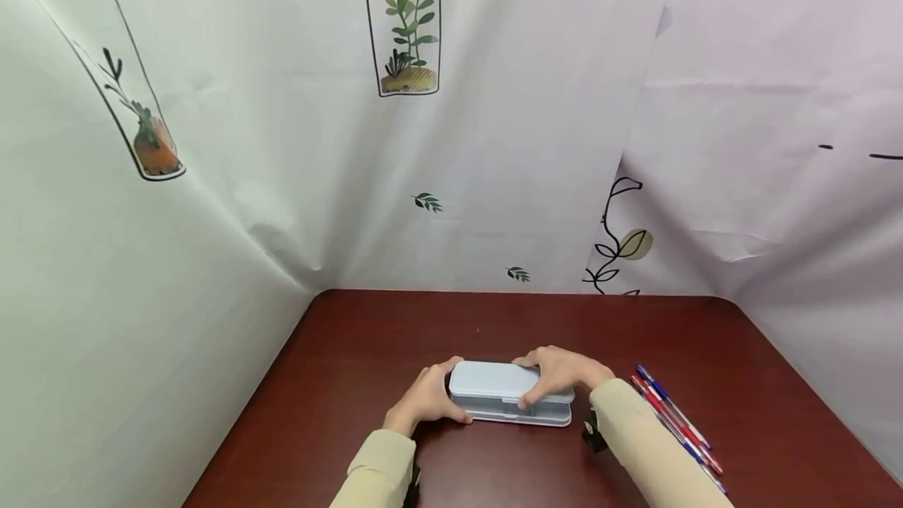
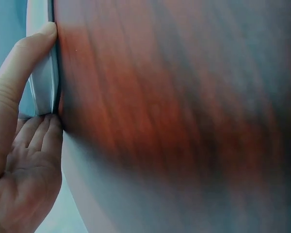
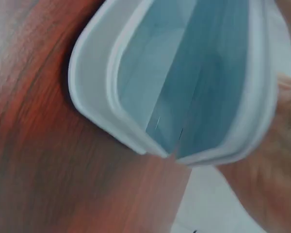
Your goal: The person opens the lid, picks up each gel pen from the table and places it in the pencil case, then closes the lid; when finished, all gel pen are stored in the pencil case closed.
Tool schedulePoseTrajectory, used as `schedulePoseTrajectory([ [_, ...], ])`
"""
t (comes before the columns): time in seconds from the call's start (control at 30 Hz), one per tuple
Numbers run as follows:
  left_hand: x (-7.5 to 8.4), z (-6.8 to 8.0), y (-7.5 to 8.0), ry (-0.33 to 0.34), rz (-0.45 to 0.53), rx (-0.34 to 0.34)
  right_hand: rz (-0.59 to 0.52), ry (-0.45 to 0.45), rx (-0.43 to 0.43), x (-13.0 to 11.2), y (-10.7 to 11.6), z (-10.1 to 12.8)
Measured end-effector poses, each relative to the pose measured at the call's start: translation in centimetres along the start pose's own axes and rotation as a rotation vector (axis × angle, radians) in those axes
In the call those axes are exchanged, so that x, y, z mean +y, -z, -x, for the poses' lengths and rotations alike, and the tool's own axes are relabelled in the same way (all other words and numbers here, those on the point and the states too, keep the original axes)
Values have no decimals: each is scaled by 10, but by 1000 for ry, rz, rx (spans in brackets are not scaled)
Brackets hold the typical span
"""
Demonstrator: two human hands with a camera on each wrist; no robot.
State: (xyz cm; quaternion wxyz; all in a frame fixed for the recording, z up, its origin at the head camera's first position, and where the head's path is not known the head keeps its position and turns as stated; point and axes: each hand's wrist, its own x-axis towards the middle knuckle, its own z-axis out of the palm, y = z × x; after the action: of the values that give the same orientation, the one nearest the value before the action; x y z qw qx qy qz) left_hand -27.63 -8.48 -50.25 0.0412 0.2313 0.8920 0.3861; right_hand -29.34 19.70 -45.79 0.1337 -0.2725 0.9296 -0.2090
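Observation:
A light blue-white plastic pencil case (image 1: 487,376) lies on the table with its lid raised partway. My left hand (image 1: 423,398) grips the case's left end, thumb at the front edge and fingers round the far side. The left wrist view shows the thumb (image 2: 36,43) on the rim of the case. Over the right part of the lid, my right hand (image 1: 560,371) holds it between thumb and fingers. In the right wrist view the gap between lid (image 3: 262,107) and base (image 3: 94,73) shows the bluish inner walls.
Several pens (image 1: 680,429) with blue and red caps lie side by side to the right of the case, next to the right sleeve. The dark red-brown table (image 1: 395,328) ends at a pale printed curtain (image 1: 494,179) behind and at both sides.

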Motion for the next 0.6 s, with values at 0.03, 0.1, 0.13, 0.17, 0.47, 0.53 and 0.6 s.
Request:
schedulePoseTrajectory([
  [0.03, 0, 0, 0, 7, 2, -5, -36, 11, 7, 3, 2, 1],
  [0.1, 1, 0, 1, 17, 16, -14, -118, 42, 29, 7, 5, 3],
  [0.13, 1, 0, 2, 20, 25, -14, -154, 52, 45, 10, 6, 4],
  [0.17, 2, -1, 2, 24, 32, -15, -194, 63, 61, 12, 7, 5],
  [0.47, -1, -1, -1, 22, 103, 1, -383, 35, 172, 22, 16, 11],
  [0.53, -3, 0, -2, 21, 121, 11, -404, 15, 206, 23, 18, 12],
  [0.6, -4, 0, -2, 21, 120, 14, -430, -14, 246, 26, 19, 13],
])
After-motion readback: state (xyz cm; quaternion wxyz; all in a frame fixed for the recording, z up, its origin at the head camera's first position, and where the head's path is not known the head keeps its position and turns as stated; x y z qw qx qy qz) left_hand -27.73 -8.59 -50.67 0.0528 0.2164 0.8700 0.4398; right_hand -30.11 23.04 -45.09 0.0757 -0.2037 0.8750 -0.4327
